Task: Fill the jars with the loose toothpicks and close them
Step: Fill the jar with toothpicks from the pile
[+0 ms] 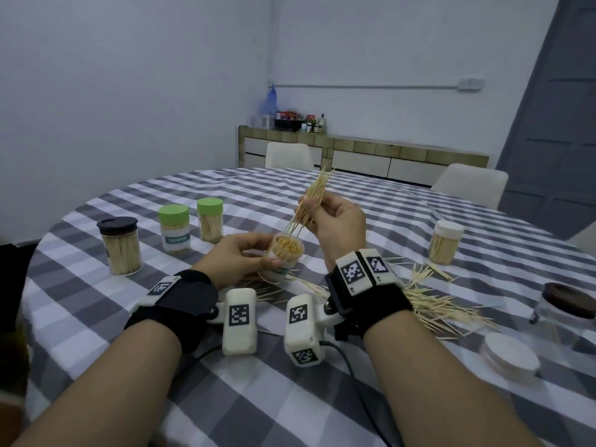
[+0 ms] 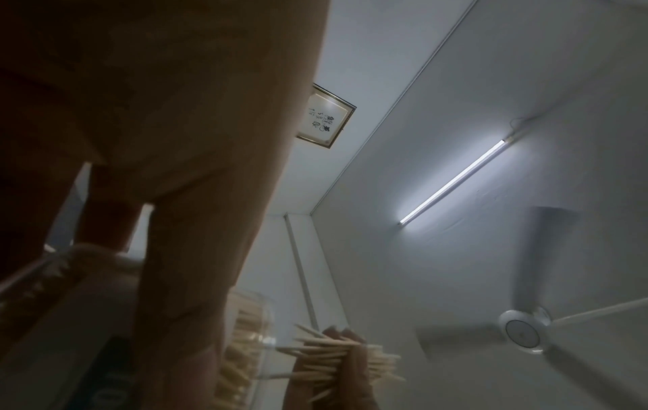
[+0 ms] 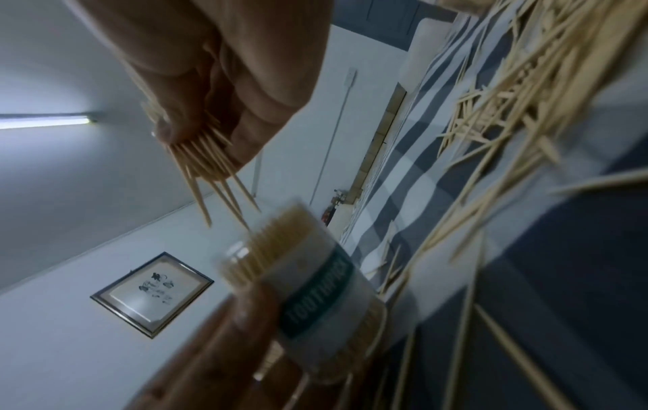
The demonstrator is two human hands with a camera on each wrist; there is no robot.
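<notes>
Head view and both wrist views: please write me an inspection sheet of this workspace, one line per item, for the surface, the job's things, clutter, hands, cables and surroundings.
Surface: round table under a grey-and-white checked cloth.
Job's things: open jar, nearly full; loose toothpicks scattered at right; four closed jars, two with green lids, one with a black lid, one with a white lid; white lid lying loose.
Clutter: dark-lidded container at the right edge.
Hands: left hand holds the open jar; right hand pinches a toothpick bundle above it.
Cables: black cable from the wrist cameras.
Surroundings: two white chairs, sideboard, ceiling fan.
</notes>
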